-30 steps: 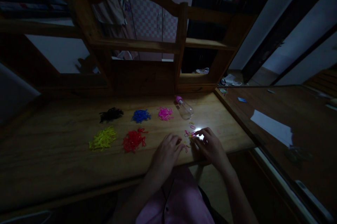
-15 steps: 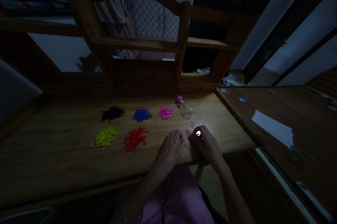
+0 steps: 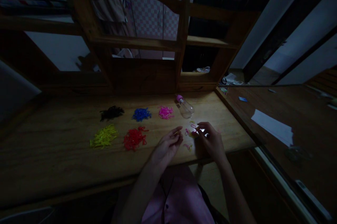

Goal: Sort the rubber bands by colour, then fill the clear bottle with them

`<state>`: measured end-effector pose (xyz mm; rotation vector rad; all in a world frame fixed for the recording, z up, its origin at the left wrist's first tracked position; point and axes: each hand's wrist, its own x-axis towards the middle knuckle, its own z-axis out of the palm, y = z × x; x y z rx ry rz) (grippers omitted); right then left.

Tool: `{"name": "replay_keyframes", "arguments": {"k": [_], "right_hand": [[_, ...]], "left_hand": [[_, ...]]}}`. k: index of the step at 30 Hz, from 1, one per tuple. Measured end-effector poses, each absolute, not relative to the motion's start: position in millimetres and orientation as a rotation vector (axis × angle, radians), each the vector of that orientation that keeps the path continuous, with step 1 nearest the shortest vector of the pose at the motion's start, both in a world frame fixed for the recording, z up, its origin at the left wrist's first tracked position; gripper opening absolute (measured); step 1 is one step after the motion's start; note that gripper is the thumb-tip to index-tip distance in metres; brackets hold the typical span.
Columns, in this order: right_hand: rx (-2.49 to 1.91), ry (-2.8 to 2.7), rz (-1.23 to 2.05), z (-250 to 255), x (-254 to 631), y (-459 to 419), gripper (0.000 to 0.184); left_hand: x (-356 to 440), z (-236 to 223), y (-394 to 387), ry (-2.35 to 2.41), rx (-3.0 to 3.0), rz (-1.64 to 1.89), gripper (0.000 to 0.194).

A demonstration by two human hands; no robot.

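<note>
My right hand (image 3: 212, 140) is over the brightly lit patch of the wooden tabletop, thumb and fingers drawn together in a pinch. What sits between its fingertips is too small to make out. Beside them lie a few loose pink and yellow rubber bands (image 3: 187, 147). To their left, my left hand (image 3: 168, 143) is raised palm-inward with curled fingers. A small yellowish bit shows near its fingertips, but I cannot make it out. Farther left are a pink pile (image 3: 165, 112), a blue pile (image 3: 141, 114) and a red pile (image 3: 135, 138) of similar small bands.
A clear bottle with a pink cap (image 3: 185, 107) lies behind my hands. Black (image 3: 112, 113) and yellow (image 3: 104, 136) piles sit at the left. A wooden shelf frame (image 3: 137, 44) borders the tabletop's back. White papers (image 3: 272, 127) lie on the brown surface at right.
My left hand has turned so that its palm and curled fingers show more. My right hand has shifted slightly right and up, uncovering more of the loose bands.
</note>
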<state>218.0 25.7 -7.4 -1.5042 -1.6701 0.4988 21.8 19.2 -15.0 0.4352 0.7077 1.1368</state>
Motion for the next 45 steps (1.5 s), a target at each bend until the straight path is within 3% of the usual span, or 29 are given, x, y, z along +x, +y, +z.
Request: {"name": "replay_keyframes", "arguments": {"k": [5,15,22,26,33,45], "right_hand": [[-1.547,-1.64,0.485,-4,217,26,0.024],[-1.667,-1.496,0.483,-8,228,31,0.027],[-1.569,-1.92,0.652,-1,219,26,0.016],[-1.601,-2.035,0.508,-1,208,27,0.021],[-1.793,-2.106,0.314,5,202,30,0.015],[-1.801,-2.141,0.237,5,202,32,0.004]], "left_hand": [[23,-17,20,0.525,0.001,1.103,0.035],[20,-30,20,0.373,0.018,1.065,0.031],[22,-36,18,0.337,0.068,1.086,0.032],[23,-37,17,0.327,0.079,1.091,0.032],[23,-36,17,0.325,0.088,1.094,0.03],[24,-34,15,0.318,0.111,1.108,0.03]]}}
